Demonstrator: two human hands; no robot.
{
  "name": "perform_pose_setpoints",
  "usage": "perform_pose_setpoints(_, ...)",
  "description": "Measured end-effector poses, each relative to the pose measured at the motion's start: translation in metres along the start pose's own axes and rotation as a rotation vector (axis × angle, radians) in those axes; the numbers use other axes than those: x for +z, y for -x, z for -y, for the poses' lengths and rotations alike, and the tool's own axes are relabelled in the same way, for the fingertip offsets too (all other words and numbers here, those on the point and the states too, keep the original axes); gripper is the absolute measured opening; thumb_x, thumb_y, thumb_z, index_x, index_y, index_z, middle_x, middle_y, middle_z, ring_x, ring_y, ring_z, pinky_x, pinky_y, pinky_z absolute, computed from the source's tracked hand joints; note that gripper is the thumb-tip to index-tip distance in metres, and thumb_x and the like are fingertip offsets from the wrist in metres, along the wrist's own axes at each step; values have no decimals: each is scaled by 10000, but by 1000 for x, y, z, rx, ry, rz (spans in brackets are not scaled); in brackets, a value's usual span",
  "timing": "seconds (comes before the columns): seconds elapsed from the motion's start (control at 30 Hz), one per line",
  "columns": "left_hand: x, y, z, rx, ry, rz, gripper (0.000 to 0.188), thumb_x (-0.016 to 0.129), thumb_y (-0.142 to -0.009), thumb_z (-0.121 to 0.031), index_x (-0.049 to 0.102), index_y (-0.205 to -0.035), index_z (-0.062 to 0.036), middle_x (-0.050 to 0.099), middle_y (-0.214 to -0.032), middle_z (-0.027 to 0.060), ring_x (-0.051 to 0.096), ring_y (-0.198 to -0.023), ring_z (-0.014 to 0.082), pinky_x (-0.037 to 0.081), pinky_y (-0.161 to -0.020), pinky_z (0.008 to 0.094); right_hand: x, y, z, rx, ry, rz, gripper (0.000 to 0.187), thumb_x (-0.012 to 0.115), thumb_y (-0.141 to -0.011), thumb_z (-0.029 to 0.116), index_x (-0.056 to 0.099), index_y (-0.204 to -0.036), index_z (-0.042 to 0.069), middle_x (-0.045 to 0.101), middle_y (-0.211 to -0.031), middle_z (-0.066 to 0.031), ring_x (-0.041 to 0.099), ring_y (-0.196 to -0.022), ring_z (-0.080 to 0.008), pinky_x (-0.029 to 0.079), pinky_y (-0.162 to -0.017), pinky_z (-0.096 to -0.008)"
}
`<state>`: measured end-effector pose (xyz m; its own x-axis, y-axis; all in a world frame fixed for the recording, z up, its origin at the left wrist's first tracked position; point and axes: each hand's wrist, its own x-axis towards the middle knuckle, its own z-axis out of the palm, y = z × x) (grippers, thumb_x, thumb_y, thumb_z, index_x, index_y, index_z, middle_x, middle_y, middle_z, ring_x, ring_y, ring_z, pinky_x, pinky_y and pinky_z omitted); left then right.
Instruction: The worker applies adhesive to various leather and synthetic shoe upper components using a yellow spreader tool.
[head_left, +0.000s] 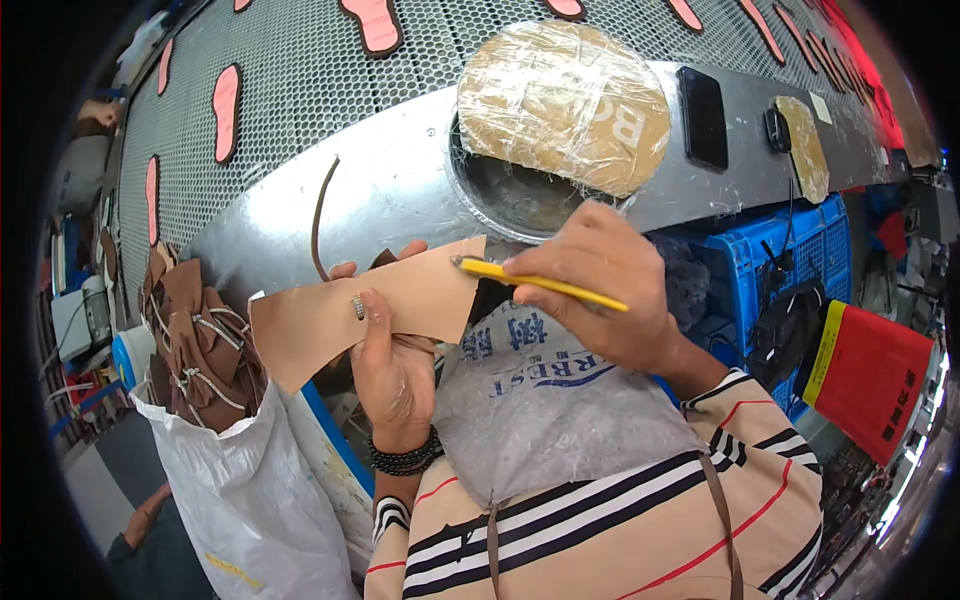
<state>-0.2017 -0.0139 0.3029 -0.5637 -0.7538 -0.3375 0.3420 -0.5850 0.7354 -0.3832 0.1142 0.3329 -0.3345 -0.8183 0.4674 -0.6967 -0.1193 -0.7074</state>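
Observation:
My left hand (392, 375) holds up a tan, flat, curved piece that looks like shoe leather (385, 305), thumb on its face and fingers behind it. A small metal coil or ring (359, 307) shows beside the thumb. My right hand (605, 285) grips a slim yellow-handled brush (550, 283), its dark tip at the piece's right end. Beyond the right hand sits a round metal bowl (520, 195), partly covered by a tape-wrapped cardboard disc (565, 105). A grey printed apron (560, 405) lies across my lap.
A mesh conveyor (300, 110) carries pink insoles (228, 112) beyond the metal ledge (390, 150). On the ledge lie a phone (703, 118) and a brown strip (322, 215). A white sack (240, 480) of brown leather pieces stands left; a blue crate (785, 255) is at right.

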Motion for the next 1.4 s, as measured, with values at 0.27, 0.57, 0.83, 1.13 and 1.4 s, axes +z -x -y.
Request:
perform_pose_setpoints(0.27, 9, -8, -6, -82, 337, 91, 440, 487, -967, 20, 435, -1357, -176, 344, -1554, 331, 350, -1473, 404, 342, -1197, 573, 7, 12, 12, -34, -133, 46, 192, 827, -796, 129, 768, -947, 27, 725, -846, -61, 592, -700, -203, 441, -677, -332)
perform_pose_setpoints(0.57, 22, -59, 6, 120, 505, 263, 724, 422, -702, 243, 556, -1313, -123, 189, -1661, 261, 132, -1564, 393, 140, -1281, 562, 13, -7, -47, 84, 249, -157, 130, 766, -849, 136, 772, -964, 74, 701, -799, -96, 605, -737, -274, 489, -723, -370)
perform_pose_setpoints(0.83, 28, -105, 61, 367, 329, 205, 764, 366, -718, 237, 472, -1276, -274, 385, -1581, 152, 366, -1475, 403, 459, -1130, 426, 30, -5, -31, 266, 24, -463, 116, 739, -842, 121, 754, -933, 52, 691, -789, -118, 645, -736, -308, 510, -685, -404)
perform_pose_setpoints(1.13, 6, -114, 75, 304, 247, 130, 751, 345, -709, 231, 379, -1289, -244, 367, -1587, 160, 360, -1473, 407, 321, -1223, 554, 48, -7, -25, 193, -29, -429, 96, 749, -811, 81, 731, -890, 30, 710, -814, -140, 674, -740, -309, 527, -701, -387)
perform_pose_setpoints(1.4, 23, -99, 50, 453, 320, 215, 642, 440, -903, 160, 412, -1372, -278, 375, -1579, 221, 400, -1453, 349, 447, -1121, 447, 22, -8, -24, 112, 141, -367, 149, 754, -829, -6, 757, -977, 8, 750, -881, -105, 651, -762, -233, 506, -708, -335)
